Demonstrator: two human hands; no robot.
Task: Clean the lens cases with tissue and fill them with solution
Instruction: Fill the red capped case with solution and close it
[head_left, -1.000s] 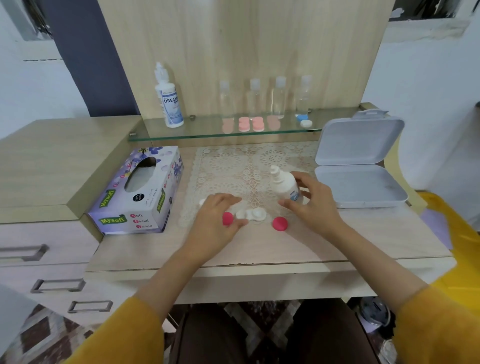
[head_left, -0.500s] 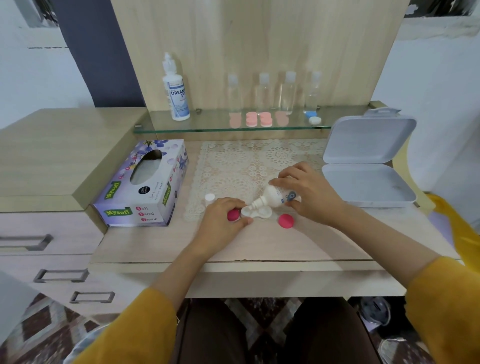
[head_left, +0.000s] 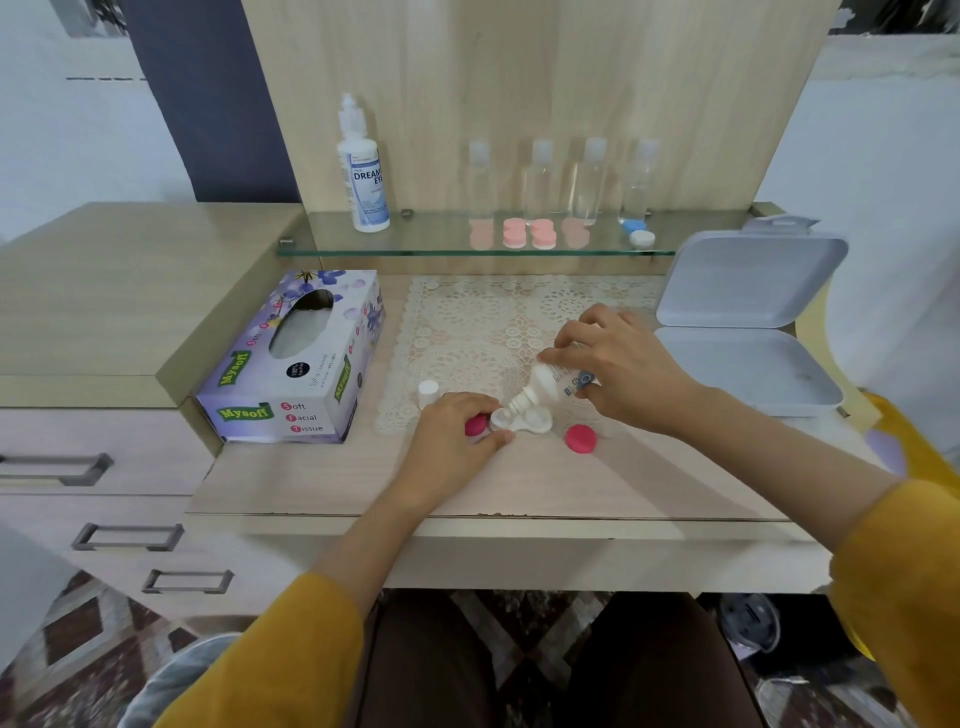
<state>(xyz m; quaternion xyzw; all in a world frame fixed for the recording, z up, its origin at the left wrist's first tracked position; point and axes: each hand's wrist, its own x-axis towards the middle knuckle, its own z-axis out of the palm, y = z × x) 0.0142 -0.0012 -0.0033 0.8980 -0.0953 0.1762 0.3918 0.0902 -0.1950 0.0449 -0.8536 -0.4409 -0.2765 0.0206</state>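
The left grip (head_left: 452, 441) curls round a pink cap (head_left: 475, 425), thumb beside the white lens case (head_left: 535, 422) on the tabletop (head_left: 311, 483); hold that case flat. The solution bottle (head_left: 548, 384), clasped by the right grip (head_left: 623, 374), slants from upper right to lower left, nozzle over the case's left well: squeeze gently, stopping short of overflow

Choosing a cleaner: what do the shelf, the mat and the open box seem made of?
Shelf: clear glass, greenish edge, reflective. Mat: cream lace, likely fabric or vinyl, openwork pattern. Open box: matte pale grey plastic, moulded rounded corners.
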